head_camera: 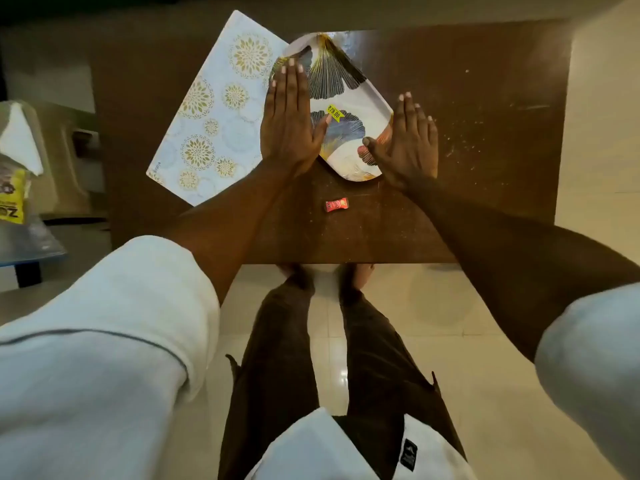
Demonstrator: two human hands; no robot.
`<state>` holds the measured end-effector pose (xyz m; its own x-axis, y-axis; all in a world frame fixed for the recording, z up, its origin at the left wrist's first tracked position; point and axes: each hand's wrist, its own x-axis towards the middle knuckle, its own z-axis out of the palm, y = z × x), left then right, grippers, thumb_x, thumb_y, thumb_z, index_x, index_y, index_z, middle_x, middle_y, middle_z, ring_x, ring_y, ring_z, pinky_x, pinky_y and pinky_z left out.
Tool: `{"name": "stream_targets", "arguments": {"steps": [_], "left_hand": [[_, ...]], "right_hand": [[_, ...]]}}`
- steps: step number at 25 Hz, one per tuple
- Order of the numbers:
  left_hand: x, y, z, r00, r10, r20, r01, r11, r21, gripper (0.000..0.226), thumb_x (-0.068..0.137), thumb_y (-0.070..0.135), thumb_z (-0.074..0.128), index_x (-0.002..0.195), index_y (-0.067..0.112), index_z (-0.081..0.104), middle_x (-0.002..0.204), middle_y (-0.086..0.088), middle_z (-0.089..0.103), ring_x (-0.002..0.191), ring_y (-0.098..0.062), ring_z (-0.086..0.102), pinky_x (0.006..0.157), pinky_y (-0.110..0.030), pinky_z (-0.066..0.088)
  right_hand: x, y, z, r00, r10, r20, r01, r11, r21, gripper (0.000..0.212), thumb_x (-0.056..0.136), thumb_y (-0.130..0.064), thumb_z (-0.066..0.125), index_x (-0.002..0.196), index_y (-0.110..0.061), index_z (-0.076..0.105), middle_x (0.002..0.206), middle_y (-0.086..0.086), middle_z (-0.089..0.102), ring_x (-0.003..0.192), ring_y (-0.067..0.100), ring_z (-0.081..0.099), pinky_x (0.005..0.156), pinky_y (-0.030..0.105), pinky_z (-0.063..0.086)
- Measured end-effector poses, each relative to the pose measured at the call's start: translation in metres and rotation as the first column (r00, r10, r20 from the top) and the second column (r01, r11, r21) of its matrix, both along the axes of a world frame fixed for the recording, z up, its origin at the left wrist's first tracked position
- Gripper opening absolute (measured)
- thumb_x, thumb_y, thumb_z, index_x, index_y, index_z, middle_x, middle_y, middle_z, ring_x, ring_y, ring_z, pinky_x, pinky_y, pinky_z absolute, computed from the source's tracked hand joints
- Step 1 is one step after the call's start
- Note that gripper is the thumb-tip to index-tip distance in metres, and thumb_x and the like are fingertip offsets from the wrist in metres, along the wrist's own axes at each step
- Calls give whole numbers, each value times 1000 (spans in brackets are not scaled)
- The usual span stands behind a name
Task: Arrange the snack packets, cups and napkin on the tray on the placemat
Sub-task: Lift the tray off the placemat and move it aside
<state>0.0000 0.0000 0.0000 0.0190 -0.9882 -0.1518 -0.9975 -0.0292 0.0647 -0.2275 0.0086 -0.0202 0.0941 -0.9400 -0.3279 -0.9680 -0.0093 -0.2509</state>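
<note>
At the far left, off the table, a white napkin and a yellow snack packet lettered "ZO" lie on a clear surface. The patterned placemat lies skewed on the brown table. The left hand, fingers flat and together, presses the tray at its left rim, overlapping the placemat's edge. The tray's yellow sticker reads "79.00". A small red wrapper lies nearer. The right hand, fingers spread open, flanks the tray's right edge.
</note>
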Motion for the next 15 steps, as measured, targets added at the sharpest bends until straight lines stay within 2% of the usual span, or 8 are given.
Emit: {"name": "stream_targets", "arguments": {"steps": [4, 7, 10, 12, 15], "left_hand": [[-5, -20, -18, 998, -21, -60, 24, 998, 60, 90, 101, 66, 29, 165, 5, 10, 174, -15, 9, 163, -31, 9, 133, -44, 14], [-2, -27, -42, 991, -8, -137, 26, 990, 136, 88, 103, 61, 31, 165, 5, 7, 174, -15, 7, 163, -30, 8, 133, -43, 14], [16, -39, -59, 993, -18, -120, 37, 987, 156, 87, 103, 59, 35, 165, 4, 7, 174, -16, 7, 163, -30, 8, 133, -43, 13], [28, -63, -70, 993, -17, -119, 40, 981, 189, 87, 103, 54, 43, 165, 3, 8, 173, -19, 7, 162, -34, 9, 133, -45, 13], [50, -118, -84, 967, 174, -187, -129, 964, 233, 90, 97, 37, 58, 164, 1, 10, 172, -22, 9, 160, -39, 14, 131, -46, 17]], "right_hand": [[5, -20, -14, 997, -79, -18, 80, 994, 76, 98, 97, -79, 23, 167, -12, 7, 175, 8, 6, 162, 28, 10, 130, 47, 9], [10, -28, -28, 964, -266, 2, 263, 956, 133, 95, 99, -74, 30, 167, -11, 10, 175, 9, 9, 162, 29, 14, 129, 47, 13], [15, -21, -42, 888, -457, 42, 441, 875, 200, 88, 100, -63, 44, 165, -9, 19, 172, 13, 20, 157, 34, 25, 126, 49, 25], [18, -6, -51, 766, -642, 45, 622, 757, 200, 82, 99, -58, 54, 157, -5, 32, 162, 18, 34, 148, 38, 38, 118, 50, 36], [20, 14, -71, 472, -876, 103, 838, 482, 255, 77, 96, -52, 66, 145, 2, 43, 150, 22, 44, 137, 39, 47, 114, 48, 39]]}}
